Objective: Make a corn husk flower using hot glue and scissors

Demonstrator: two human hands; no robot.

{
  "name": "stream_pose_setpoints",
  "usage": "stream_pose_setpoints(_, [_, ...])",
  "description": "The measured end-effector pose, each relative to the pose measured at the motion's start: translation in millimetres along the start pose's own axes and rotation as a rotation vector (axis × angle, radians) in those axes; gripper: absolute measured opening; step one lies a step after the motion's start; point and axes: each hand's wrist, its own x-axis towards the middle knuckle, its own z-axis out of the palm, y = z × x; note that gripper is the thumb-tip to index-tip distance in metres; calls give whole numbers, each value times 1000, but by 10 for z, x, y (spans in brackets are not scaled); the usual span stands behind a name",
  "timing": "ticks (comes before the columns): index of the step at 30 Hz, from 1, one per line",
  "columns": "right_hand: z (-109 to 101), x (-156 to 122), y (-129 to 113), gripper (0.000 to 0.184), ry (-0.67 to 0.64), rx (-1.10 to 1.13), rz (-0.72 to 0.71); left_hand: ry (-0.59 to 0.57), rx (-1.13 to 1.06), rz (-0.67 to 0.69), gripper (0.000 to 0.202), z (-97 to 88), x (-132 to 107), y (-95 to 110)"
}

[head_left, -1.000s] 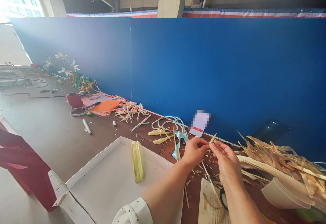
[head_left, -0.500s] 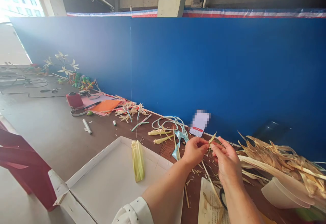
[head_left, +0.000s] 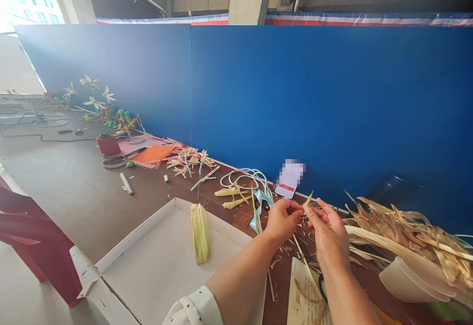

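Our left hand [head_left: 283, 219] and right hand [head_left: 330, 231] pinch a small pointed yellow-green husk sliver [head_left: 309, 199].
Pleated pale-green husk [head_left: 200, 234] lies inside our shallow white cardboard tray [head_left: 151, 261].

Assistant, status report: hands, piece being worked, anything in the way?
Left hand and right hand pinching pale husk piece. Piece pointing upward. Phone just beyond, not blocking.

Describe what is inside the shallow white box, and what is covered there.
A yellow-green, pleated husk lies inside the shallow white box. The left forearm and spotted sleeve cover part of the box, so anything beneath them cannot be seen.
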Motion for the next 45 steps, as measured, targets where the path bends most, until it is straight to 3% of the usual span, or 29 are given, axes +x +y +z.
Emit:
stream_pose_setpoints(16, [-46, 67, 59, 64, -3, 66, -14, -35, -57, -43, 13, 15, -25, 42])
stream_pose_setpoints(25, [-84, 48, 54, 68, -4, 26, -16, -82, -342, -129, 38, 5, -6, 105])
stream_pose_setpoints(35, [-98, 1, 35, 63, -62, -262, -143, -66, -536, -245, 45, -39, 15, 182])
stream_pose_setpoints(41, [-78, -16, 11, 61, 4, -344, -186, -82, -518, -230, 41, -64, 29, 164])
stream_pose_setpoints(45, [-92, -33, 5, 48, 44, -444, -248, -88, -492, -222, 39, -76, 27, 165])
